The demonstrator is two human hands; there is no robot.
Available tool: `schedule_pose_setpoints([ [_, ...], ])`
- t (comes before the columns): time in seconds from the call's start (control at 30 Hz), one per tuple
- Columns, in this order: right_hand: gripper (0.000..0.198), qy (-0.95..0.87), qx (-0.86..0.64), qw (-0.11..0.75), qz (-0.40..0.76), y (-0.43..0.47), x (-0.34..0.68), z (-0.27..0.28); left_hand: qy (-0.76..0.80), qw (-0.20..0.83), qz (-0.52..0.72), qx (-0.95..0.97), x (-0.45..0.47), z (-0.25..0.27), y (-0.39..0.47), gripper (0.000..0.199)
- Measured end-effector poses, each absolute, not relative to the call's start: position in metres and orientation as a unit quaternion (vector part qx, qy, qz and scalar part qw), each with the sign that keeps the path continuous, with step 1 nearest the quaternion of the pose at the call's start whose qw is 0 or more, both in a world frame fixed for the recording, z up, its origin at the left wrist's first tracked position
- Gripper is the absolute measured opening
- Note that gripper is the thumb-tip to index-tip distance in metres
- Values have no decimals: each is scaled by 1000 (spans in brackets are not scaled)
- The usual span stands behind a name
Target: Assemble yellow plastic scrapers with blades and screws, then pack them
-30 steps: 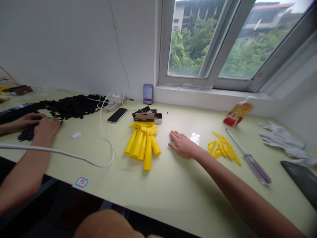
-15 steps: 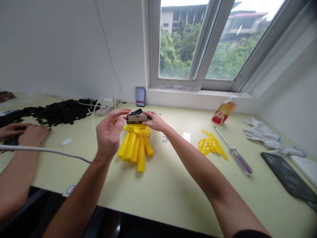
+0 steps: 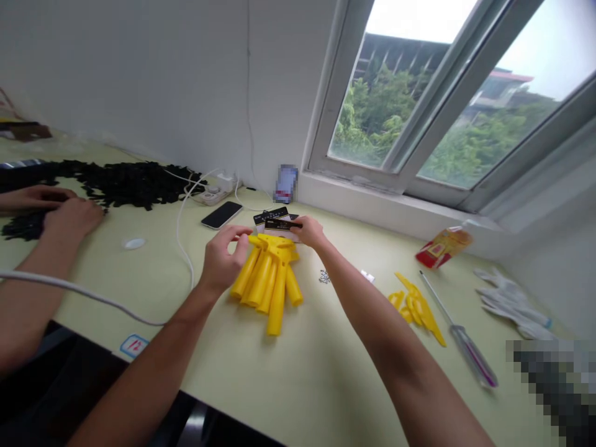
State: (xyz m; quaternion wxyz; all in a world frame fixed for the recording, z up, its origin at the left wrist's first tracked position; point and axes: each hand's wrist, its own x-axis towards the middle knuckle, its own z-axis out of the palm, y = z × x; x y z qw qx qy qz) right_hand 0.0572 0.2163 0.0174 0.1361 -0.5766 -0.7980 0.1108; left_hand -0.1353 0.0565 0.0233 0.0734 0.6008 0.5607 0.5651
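Observation:
My right hand pinches a black printed cardboard package at its right end, just behind the yellow pile. Another black printed package lies behind it, partly covered. Yellow plastic tube-shaped handles are heaped in front, their round ends facing me. At the heap's left side is my left hand, empty, with thumb and fingers curved apart. Its fingertips are close to the upper handles; whether they touch I cannot tell. Small metal nuts or similar hardware lie right of the heap, beside my right forearm.
Flat yellow pieces, a screwdriver, a bottle and white gloves lie at right. Phones, a power strip and a white cable are at left. A co-worker's hands work by black pieces.
The view has turned, shifting things rightward. My left hand has come lower, beside the yellow handles. The package in my right hand has tipped, and a phone behind my left hand now shows.

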Motion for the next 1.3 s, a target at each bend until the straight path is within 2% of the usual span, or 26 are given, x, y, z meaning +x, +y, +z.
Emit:
schedule_pose_setpoints([
  [0.17,35,-761,-623,160,83,222,69,14,575,68,533,617,-139,14,59,24],
  [0.4,39,-747,-628,201,81,225,77,3,644,65,317,693,-133,-7,69,36],
  [0.63,62,-754,-585,288,78,189,87,-11,639,56,293,709,-127,-12,68,34],
  [0.93,41,-767,-536,342,89,140,129,-11,650,-14,268,711,-114,-7,56,34],
  [1.13,43,-755,-540,355,112,162,117,-1,582,-127,310,741,-89,16,32,29],
  [1.23,49,-744,-556,350,121,181,109,4,538,-113,254,796,-72,22,13,28],
  [1.3,39,-737,-570,336,137,190,107,5,510,-100,201,830,-64,25,-1,29],
])
